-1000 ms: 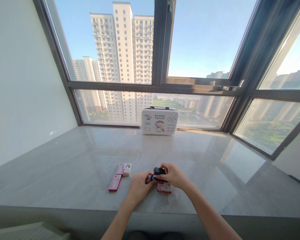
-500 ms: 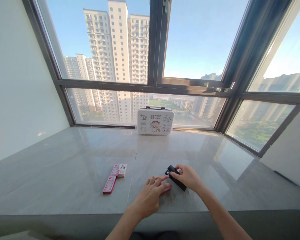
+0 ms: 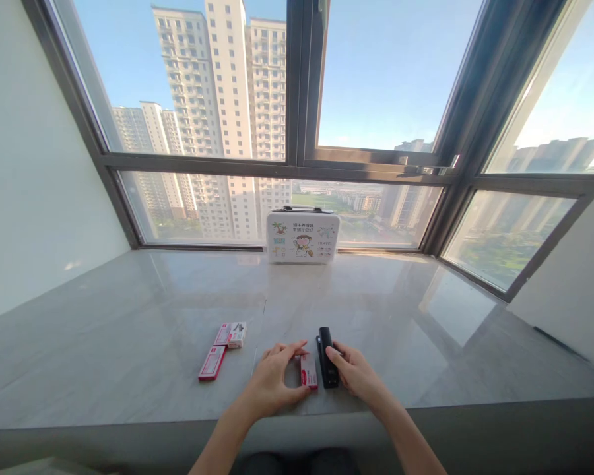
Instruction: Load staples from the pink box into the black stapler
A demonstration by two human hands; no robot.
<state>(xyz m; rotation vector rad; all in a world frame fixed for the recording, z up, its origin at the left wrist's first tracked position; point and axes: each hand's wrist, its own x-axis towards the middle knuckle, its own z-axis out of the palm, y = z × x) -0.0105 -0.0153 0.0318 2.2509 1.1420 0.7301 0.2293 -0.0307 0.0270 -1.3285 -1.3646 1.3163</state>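
1. Position of the work: your two items in hand are at the lower centre of the frame, on the windowsill (image 3: 143, 330).
2. Left hand (image 3: 274, 377): your fingers spread wide around the red-and-white box (image 3: 309, 371), with the thumb at its near end and the other fingers at its far end. You cannot tell from this view whether they press on it.
3. Right hand (image 3: 356, 373): your fingers close on the black stapler (image 3: 329, 369), with the thumb over its top and the rest along its right side.
4. Completed, as judged from the layout: the stapler lies just beside the box, to its right, roughly parallel. A narrow gap appears to separate them.
5. Also laid out, at lower left of centre and free of your hands: the nearer pink-edged box (image 3: 212, 363), the farther pink-edged box (image 3: 222, 334), and the small white carton (image 3: 237, 334) against the latter's right side.
6. Outstanding, as judged: the stapler is not yet released, and your left hand is not yet clear of its box.
7. Untouched: the white case (image 3: 303, 236) stands upright and closed at the window, above centre.
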